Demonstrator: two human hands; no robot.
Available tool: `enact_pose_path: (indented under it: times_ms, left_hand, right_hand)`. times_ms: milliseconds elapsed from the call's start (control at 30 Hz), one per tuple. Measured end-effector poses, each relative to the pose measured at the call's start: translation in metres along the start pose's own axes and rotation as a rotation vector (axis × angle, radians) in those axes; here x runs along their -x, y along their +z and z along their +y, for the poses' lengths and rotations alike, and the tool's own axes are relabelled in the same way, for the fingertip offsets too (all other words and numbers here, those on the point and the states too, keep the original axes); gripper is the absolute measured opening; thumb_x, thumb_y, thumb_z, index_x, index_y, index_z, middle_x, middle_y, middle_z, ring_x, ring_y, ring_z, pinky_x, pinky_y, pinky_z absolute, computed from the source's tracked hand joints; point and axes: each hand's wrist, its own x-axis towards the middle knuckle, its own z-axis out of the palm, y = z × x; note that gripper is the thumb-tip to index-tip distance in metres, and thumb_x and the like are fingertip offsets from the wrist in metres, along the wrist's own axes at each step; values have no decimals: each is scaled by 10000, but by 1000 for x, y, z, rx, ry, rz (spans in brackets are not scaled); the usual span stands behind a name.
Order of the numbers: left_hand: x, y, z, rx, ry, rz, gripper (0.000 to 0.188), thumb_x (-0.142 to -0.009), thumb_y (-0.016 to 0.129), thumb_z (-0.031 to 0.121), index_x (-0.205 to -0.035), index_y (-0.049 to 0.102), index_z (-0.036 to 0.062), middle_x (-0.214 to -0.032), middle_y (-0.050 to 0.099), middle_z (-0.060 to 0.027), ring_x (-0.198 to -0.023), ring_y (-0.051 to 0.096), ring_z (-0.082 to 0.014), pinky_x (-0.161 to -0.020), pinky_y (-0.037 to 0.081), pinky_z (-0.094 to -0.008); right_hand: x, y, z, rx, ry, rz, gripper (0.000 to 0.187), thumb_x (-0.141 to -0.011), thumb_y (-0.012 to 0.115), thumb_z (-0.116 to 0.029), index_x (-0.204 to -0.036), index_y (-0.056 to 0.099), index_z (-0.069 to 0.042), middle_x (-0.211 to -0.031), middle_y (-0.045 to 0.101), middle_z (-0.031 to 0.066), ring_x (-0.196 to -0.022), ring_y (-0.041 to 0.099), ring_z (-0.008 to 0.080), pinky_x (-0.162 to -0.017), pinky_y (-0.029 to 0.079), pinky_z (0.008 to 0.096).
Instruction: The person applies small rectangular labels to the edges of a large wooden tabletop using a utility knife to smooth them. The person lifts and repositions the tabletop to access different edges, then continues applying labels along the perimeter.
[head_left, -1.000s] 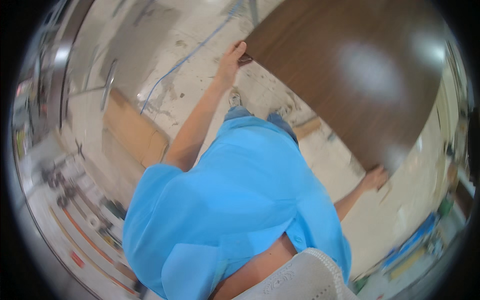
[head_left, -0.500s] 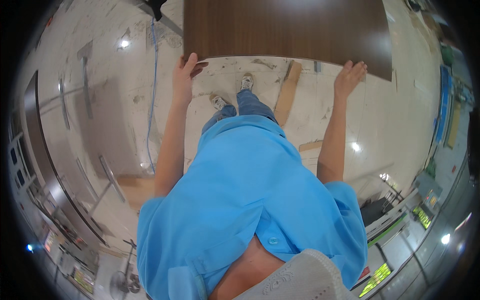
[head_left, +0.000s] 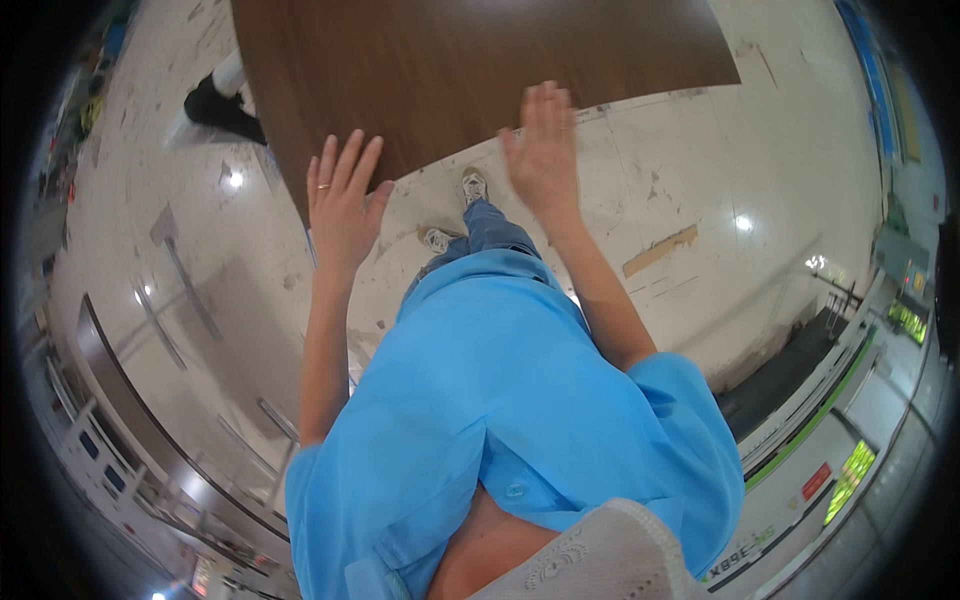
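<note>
A: What's in hand?
B: Big dark brown wooden panel (head_left: 470, 70), filling the top of the view and running out of it at the upper edge. Its near edge sits above the person's shoes (head_left: 455, 212) on the pale, scuffed floor (head_left: 700, 200)

A: Left hand?
B: Left hand (head_left: 342, 205) at the panel's near left corner, fingers spread and apart, palm flat by the edge. Ring on one finger. Not curled round anything; looks like it touches the edge, can't tell for sure

A: Right?
B: Right hand (head_left: 545, 150) flat on the panel's near edge, fingers straight and close together, palm down, open, pressing rather than gripping

A: Anything else around?
B: Blue shirt (head_left: 520, 420) fills the middle. A strip of light wood (head_left: 660, 250) lies on the floor to the right, well apart from the panel. Another person's dark shoe and pale trouser leg (head_left: 222, 98) at upper left, just beside the panel's left edge. Green-edged machinery (head_left: 850, 400) along the right rim, metal rails (head_left: 160, 310) on the left
</note>
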Motion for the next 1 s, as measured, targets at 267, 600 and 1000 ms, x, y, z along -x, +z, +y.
enact_pose_path:
  times_ms: [267, 600, 1000]
  left_hand:
    - [-58, 31, 30, -36, 233, -182, 507, -1053, 512, 368, -1548, 491, 260, -1649, 384, -39, -1540, 288, -335, -1256, 176, -568]
    - [-69, 34, 42, -82, 229, -279, 534, -1003, 573, 379, -1523, 527, 263, -1641, 397, -49, -1543, 271, -343, -1245, 136, -620]
    - [-72, 28, 39, 89, 135, -268, 536, -993, 603, 367, -1502, 558, 206, -1619, 436, -50, -1530, 316, -320, -1264, 153, -554]
  right_hand:
    - [-1, -2, 12, -68, 13, -40, 571, -1045, 524, -408, -1554, 475, -154, -1638, 369, 167, -1538, 294, 350, -1243, 209, 559]
    - [-48, -7, 213, -118, 493, 359, 655, -1103, 377, -417, -1627, 265, -39, -1675, 269, 215, -1556, 237, 394, -1263, 162, 532]
    - [-67, 4, 407, -736, 743, 500, 728, -1111, 351, -483, -1598, 273, 52, -1691, 255, 195, -1579, 207, 298, -1280, 149, 371]
